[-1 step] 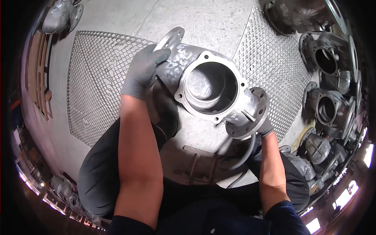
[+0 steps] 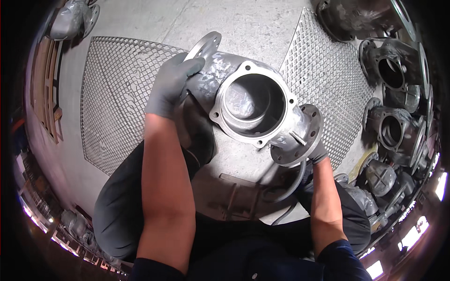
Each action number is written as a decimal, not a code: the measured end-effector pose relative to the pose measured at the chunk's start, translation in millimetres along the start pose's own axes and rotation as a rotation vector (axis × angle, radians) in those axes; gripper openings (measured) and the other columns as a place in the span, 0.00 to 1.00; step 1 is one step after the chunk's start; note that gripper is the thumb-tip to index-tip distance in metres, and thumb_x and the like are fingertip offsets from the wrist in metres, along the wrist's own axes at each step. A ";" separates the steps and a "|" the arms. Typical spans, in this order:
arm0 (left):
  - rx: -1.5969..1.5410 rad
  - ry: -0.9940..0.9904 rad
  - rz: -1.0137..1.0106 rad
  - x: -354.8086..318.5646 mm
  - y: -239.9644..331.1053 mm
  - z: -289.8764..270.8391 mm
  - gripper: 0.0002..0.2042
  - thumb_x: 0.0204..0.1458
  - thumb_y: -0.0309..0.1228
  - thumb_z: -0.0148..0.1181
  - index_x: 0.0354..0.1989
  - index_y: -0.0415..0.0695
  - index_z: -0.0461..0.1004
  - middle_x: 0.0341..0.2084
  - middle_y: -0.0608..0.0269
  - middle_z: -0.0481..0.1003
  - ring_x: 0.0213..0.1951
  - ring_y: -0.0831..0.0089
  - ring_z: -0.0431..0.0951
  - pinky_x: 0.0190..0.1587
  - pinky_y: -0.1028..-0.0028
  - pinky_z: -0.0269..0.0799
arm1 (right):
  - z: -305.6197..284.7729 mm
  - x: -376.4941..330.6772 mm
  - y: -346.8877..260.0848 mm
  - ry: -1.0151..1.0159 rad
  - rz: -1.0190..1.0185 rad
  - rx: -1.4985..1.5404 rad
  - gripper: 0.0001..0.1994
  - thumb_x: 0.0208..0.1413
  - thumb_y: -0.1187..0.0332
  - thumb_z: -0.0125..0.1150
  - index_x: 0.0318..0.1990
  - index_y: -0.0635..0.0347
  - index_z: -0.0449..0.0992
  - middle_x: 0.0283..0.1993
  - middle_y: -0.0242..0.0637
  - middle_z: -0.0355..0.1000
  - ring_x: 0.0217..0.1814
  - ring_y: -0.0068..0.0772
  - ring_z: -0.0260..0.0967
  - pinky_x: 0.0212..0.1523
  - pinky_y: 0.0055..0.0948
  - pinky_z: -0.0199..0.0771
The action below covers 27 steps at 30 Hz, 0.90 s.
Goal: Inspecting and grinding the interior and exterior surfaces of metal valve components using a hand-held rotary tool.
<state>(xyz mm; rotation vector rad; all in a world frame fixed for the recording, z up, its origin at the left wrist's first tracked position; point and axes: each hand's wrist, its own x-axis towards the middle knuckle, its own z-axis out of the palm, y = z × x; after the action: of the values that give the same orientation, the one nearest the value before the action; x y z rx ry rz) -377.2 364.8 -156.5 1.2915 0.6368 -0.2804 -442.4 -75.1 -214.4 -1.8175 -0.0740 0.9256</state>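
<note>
- Left hand [image 2: 172, 84] clasps metal pipe [image 2: 240, 104] at rim [image 2: 211, 43].
- Right hand [image 2: 319, 153] mostly hidden; can't tell grip.
- Pipe, between hands, could roll if left hand slips.

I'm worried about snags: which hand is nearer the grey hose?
Right. The right hand, partly hidden behind the metal pipe, is beside the grey hose; the left hand holds the pipe's opposite end.

casting [image 2: 243, 105] between two mesh mats [image 2: 124, 103]
</note>
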 end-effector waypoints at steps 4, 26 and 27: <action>0.005 0.037 -0.006 -6.5 6.1 6.2 0.18 0.56 0.30 0.66 0.49 0.27 0.79 0.38 0.56 0.80 0.39 0.71 0.78 0.43 0.71 0.75 | 3.7 6.3 1.9 0.008 0.017 0.009 0.34 0.59 0.70 0.72 0.73 0.63 0.67 0.71 0.42 0.71 0.70 0.36 0.68 0.72 0.38 0.70; -0.060 -0.206 -0.050 7.3 31.9 34.4 0.26 0.75 0.36 0.47 0.75 0.31 0.63 0.70 0.49 0.71 0.67 0.62 0.74 0.70 0.68 0.69 | -6.8 -11.8 24.5 0.088 0.045 0.098 0.35 0.59 0.69 0.72 0.73 0.64 0.66 0.72 0.42 0.70 0.71 0.36 0.67 0.72 0.39 0.69; 0.019 -0.168 -0.111 10.6 37.3 40.6 0.27 0.75 0.37 0.46 0.76 0.32 0.62 0.71 0.50 0.70 0.69 0.63 0.72 0.71 0.69 0.68 | -14.0 -15.4 29.1 0.098 0.049 0.104 0.35 0.59 0.69 0.72 0.73 0.64 0.66 0.72 0.42 0.70 0.71 0.36 0.67 0.72 0.39 0.69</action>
<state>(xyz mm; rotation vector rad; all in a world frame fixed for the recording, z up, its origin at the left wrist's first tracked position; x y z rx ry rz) -337.5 338.0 -127.3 1.2376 0.5638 -0.4817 -454.9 -106.0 -227.5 -1.7712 0.0792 0.8572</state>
